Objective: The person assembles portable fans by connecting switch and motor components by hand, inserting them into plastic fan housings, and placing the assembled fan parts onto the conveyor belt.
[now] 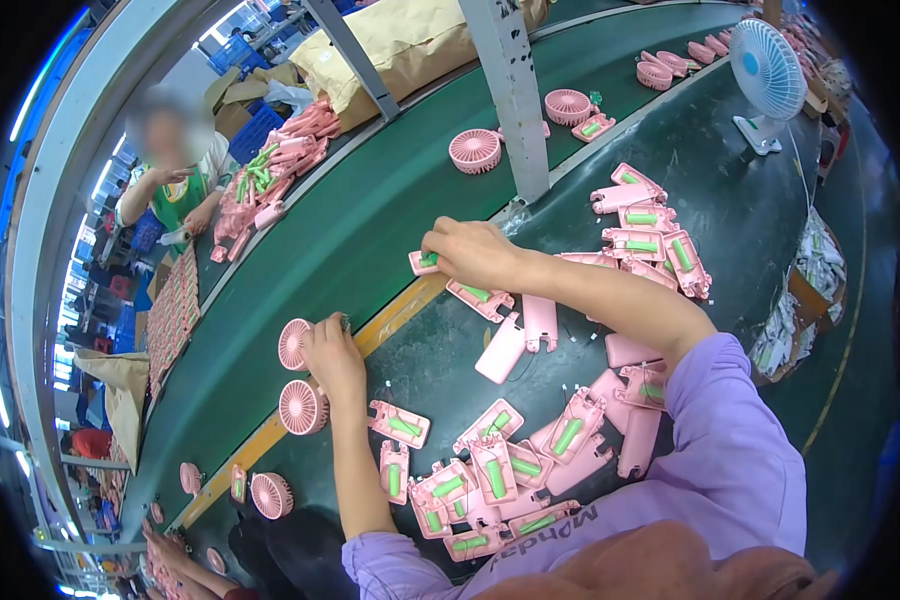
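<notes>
My left hand [334, 362] is closed at the edge of a round pink fan head [293, 345], over the belt's near edge. Just below it sits a second pink fan head [303, 407]. Farther right, my right hand [470, 254] pinches a pink handle shell [423, 263] holding a green cylinder; my fingers cover part of it. Under my right wrist are another open handle shell [480, 298] and a plain pink cover [501, 349]. Many shells with green cylinders [494, 470] lie piled in front of me.
A green conveyor belt [400, 215] with a yellow edge strip [385, 325] runs across. A metal post [510, 100] rises beside it. More shells [642, 240] and a white fan [767, 75] are at right. A co-worker [175, 180] sits across, near piled pink parts [280, 160].
</notes>
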The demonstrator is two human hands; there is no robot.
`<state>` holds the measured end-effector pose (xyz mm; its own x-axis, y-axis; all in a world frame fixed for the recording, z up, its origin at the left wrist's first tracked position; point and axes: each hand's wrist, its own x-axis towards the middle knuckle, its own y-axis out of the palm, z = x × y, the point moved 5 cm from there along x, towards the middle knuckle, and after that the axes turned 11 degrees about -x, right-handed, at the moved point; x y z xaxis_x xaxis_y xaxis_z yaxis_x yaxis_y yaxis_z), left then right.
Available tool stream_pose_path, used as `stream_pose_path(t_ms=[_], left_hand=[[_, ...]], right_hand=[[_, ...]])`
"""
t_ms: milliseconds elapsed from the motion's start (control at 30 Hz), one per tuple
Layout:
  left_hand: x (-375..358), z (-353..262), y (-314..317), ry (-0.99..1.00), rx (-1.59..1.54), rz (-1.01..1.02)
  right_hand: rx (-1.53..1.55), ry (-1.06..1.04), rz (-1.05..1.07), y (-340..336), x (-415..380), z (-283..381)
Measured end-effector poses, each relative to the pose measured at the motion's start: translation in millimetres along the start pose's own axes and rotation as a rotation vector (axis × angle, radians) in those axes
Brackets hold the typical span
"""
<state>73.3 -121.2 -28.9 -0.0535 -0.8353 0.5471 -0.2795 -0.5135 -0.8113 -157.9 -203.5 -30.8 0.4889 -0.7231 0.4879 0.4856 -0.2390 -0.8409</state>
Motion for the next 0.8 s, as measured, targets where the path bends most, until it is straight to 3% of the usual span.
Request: stream_pose_path(t_ms=[100,167,300,367,500,633,800], left_hand=[[-5,2,-2,-0.060,-0.129,0.000],[-12,14,6,-0.193,-0.389,0.045],[-17,10,14,-0.238,-0.625,0.101],[-17,2,17,-0.333,-0.816,0.137],[-17,-5,22,-0.358,-0.858,0.165],[-21,-8,25,-0.350,-0.918,0.169],[-28,-2,35,-0.379,-1.027,0.197]], right_hand=[[-0.112,-0.071,0.043,4,6,7],[-0.102,-0.045,0.077,3,10,8],[-0.003,0.097,0.052,1,14,7],[0.314,0.184,0.180,2,11,7],[1.068,0.351,0.483,32,2,5],[1.195,0.231,0.546,46,-5,14],[0.896,-0.051,0.410,30,-8,29]])
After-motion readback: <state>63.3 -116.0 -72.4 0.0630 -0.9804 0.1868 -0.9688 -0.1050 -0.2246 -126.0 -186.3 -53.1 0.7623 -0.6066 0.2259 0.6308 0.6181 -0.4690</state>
